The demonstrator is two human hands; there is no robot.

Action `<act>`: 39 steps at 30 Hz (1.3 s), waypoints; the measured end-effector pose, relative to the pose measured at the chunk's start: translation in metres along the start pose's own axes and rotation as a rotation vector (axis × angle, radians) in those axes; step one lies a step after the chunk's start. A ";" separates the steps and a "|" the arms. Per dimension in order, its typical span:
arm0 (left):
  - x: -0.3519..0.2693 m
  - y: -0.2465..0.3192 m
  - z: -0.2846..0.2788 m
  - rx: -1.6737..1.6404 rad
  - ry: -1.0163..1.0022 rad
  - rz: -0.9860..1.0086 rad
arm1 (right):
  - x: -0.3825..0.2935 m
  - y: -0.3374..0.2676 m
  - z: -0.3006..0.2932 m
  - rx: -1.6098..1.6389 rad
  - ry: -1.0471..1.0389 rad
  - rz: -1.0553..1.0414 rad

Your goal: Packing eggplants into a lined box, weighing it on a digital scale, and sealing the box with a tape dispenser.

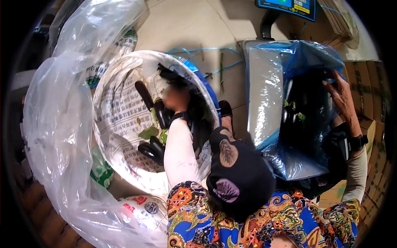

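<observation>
My left hand (176, 97), blurred in the picture, reaches down into a round tub lined with a white printed woven sack (116, 114). Dark eggplants (159, 113) lie around it in the tub, with a few green leaves (149, 132). Whether that hand holds one is hidden by the blur. My right hand (341, 93) is at the right rim of a blue plastic bag (305, 164), thumb and fingers bent over its edge; its grip is not clear. More eggplants (288, 114) lie in the bag's dark inside. The bag spreads over a grey platform scale (249, 43).
The scale's post (268, 24) carries a lit display (288, 6). Clear plastic sheeting (59, 124) bulges along the left. Cardboard boxes (359, 90) stand at the right. Blue strapping (214, 49) and green stalks (221, 71) lie on the tiles. A filled white sack (145, 207) sits below the tub.
</observation>
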State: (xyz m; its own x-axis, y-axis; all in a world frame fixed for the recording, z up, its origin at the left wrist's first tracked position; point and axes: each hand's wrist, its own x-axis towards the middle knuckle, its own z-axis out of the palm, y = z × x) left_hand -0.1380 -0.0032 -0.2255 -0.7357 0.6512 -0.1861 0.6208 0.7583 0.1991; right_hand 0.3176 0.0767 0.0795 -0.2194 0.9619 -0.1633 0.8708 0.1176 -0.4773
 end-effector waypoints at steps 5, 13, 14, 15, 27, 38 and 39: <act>0.000 -0.015 -0.045 -1.236 -0.131 -0.034 | -0.005 -0.012 -0.010 0.145 -0.126 0.039; -0.016 -0.059 -0.201 -2.040 -0.416 0.251 | -0.016 -0.054 -0.005 0.413 -0.259 -0.080; -0.019 -0.059 -0.212 -2.033 -0.435 0.286 | -0.015 -0.057 -0.004 0.409 -0.313 -0.070; -0.024 -0.052 -0.222 -2.026 -0.442 0.299 | -0.016 -0.063 0.000 0.461 -0.348 -0.052; -0.139 0.184 -0.301 -1.367 -1.174 0.635 | -0.036 -0.116 0.035 1.153 -0.426 -0.369; -0.205 0.213 -0.243 -0.863 -1.219 0.535 | -0.085 -0.073 0.014 0.484 -0.283 -0.010; -0.204 0.214 -0.238 -0.813 -1.287 0.474 | -0.085 -0.067 0.014 0.417 -0.296 -0.023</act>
State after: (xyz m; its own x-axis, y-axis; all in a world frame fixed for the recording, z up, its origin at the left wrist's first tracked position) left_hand 0.0806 0.0193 0.0837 0.4440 0.7233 -0.5289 0.1033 0.5450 0.8320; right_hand 0.2721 -0.0162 0.1135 -0.4040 0.8420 -0.3576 0.6278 -0.0291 -0.7778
